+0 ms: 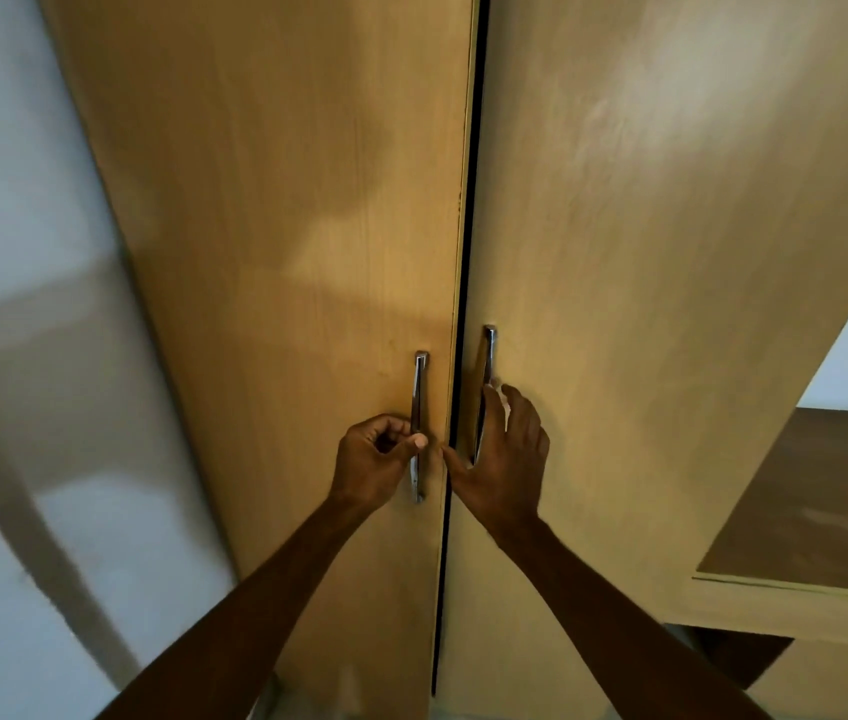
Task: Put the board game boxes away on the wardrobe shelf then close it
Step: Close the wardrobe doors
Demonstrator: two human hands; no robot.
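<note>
A tall wooden wardrobe fills the view, its left door (281, 252) and right door (645, 252) meeting at a thin dark gap down the middle. Each door carries a vertical chrome handle: the left handle (419, 387) and the right handle (488, 356). My left hand (375, 459) is curled around the lower part of the left handle. My right hand (505, 459) lies against the right handle with its fingers spread and thumb out, not clearly closed around it. No board game boxes show; the inside of the wardrobe is hidden.
A pale wall (22, 356) runs along the left with shadows on it. At the right a brown desk or shelf top (816, 511) juts out beside the wardrobe, with a dark opening under it.
</note>
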